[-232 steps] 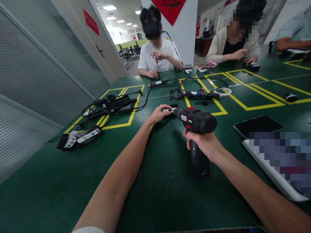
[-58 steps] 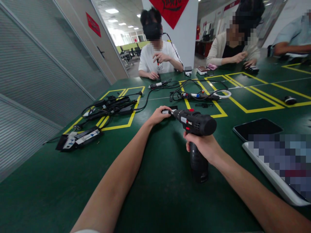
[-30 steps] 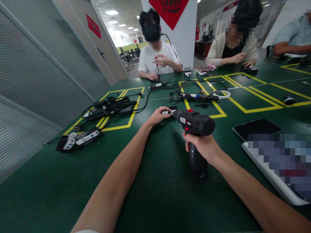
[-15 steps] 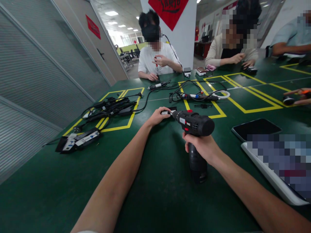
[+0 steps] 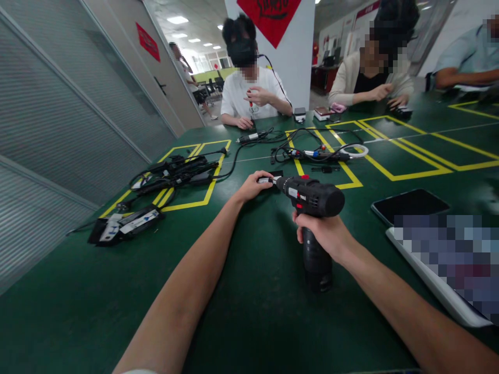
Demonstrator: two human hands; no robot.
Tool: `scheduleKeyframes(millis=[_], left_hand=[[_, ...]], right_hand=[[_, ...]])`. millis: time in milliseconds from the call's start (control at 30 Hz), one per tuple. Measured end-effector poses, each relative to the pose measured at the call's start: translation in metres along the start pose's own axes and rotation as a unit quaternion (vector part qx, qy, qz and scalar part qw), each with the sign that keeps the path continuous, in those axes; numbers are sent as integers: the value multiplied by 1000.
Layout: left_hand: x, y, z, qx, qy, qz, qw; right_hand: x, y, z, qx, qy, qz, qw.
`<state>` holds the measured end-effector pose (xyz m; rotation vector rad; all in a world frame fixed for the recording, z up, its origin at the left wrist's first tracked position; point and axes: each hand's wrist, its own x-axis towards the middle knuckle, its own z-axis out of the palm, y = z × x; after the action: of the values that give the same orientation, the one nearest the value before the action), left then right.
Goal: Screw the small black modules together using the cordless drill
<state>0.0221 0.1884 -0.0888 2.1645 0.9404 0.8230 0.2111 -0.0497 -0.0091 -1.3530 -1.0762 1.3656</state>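
A black cordless drill with red buttons is gripped around its handle by my right hand. Its chuck points away to the left, and the bit tip reaches a small black part with a white label on the table. Closed over that part's left side, the fingers of my left hand hold it beside the bit. Exactly where the bit meets the part is too small to make out. Just behind it shows a flat black piece; whether the two are joined I cannot tell.
Black cables and adapters lie on the left, with labelled black pieces nearer. A corded electric screwdriver lies beyond the drill. A phone and a white-edged device are at right. Co-workers sit across the green table.
At the right edge, a co-worker's hand with a dark round object has gone, leaving a blur. Someone walking has appeared in the left background. My hands and the drill look unchanged.
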Motion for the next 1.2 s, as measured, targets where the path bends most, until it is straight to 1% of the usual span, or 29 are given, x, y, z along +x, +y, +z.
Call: scheduleKeyframes(millis=[200, 400, 667, 867, 1033, 1200], left_hand=[[0, 1, 0, -15, -4, -2, 1000], [0, 1, 1, -19, 3, -5, 1000], [-1, 2, 0, -6, 3, -2, 1000], [-1, 2, 0, -9, 6, -1, 1000], [-1, 3, 0, -15, 8, 9, 1000], [-2, 3, 1, -18, 5, 8, 1000]], right_hand=[[0, 0, -1, 12, -2, 9, 1000], [1, 0, -1, 22, -4, -10, 1000], [1, 1, -1, 31, 0, 7, 999], [0, -1, 0, 28, 1, -9, 1000], [1, 1, -1, 33, -1, 0, 999], [3, 3, -1, 46, -4, -9, 999]])
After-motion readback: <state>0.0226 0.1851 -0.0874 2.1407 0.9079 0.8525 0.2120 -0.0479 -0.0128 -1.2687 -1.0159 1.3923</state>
